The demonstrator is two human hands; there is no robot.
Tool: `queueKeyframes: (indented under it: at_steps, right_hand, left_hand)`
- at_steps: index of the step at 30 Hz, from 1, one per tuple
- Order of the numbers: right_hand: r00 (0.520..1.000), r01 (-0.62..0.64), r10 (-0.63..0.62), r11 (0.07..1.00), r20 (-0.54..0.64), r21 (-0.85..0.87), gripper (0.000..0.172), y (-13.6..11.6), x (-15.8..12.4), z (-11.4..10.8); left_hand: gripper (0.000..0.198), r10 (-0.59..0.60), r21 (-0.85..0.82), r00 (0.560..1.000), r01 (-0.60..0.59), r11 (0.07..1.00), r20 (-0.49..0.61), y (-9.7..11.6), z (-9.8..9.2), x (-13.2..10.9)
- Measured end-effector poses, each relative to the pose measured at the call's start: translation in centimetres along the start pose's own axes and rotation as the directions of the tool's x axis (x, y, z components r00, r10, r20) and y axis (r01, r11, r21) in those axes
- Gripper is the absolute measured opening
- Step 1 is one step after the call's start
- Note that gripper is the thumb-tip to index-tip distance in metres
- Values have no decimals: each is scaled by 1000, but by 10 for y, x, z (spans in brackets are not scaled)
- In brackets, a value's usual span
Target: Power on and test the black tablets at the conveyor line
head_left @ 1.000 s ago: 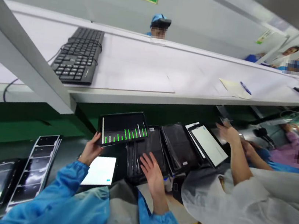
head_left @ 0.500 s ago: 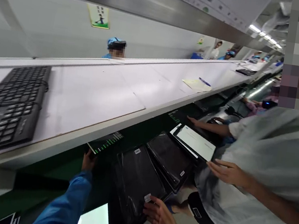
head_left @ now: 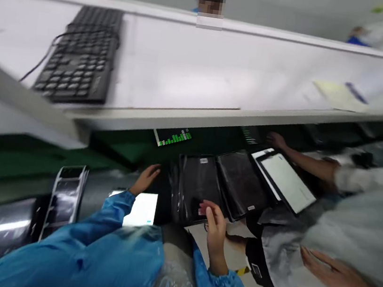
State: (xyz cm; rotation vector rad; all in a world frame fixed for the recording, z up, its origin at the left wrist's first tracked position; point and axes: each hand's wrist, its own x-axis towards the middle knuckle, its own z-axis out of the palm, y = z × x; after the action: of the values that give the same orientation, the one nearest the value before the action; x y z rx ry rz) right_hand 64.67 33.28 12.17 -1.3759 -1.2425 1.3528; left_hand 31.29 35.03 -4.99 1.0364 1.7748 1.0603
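Note:
My left hand is open, its fingers stretched out over the upper edge of a tablet-like device with a lit white screen. Just in front of my body, that screen is partly covered by my blue sleeve. My right hand is loosely open, thumb apart from the fingers, at the near edge of a dark flat panel in a clear plastic bag. Whether the fingertips touch the bag I cannot tell. Beside it lies another bagged dark panel. Under the shelf stands a screen with green bars.
On the white shelf lie a black keyboard with its cable, yellow paper and a pen. At right, a co-worker's hand is near a lit tablet. Bagged dark devices lie left.
My left hand has left the green-bar screen and come back toward the lit white screen. My right hand stays by the bagged panel. The view has turned right and down.

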Motion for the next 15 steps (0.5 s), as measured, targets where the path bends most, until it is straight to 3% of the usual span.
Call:
queueKeyframes:
  at_steps: [3,6,8,9,10,12,15]
  right_hand:
    - [955,-26,27,1000,295,-8,48,2,-2,38]
    - [775,-97,158,987,612,-131,51,30,-10,77]
    - [666,-109,261,961,699,-255,56,61,-16,98]
    - [645,-103,299,946,703,-308,58,78,-18,107]
    - [650,-93,325,931,687,-352,59,95,-20,115]
    - [705,-76,348,903,618,-423,60,127,-22,127]
    - [804,-51,341,856,487,-515,65,166,-19,138]
  left_hand:
    - [44,-56,110,988,72,991,-146,-36,-15,-75]
    - [46,-176,188,921,253,949,-348,-73,-44,-141]
    - [49,-251,205,862,369,907,-440,-93,-62,-177]
    - [50,-285,205,835,418,885,-470,-102,-68,-192]
    - [51,-319,200,812,460,865,-489,-109,-73,-204]
    - [48,-378,178,782,517,837,-496,-120,-78,-221]
    - [38,-416,156,783,534,831,-463,-131,-79,-221]
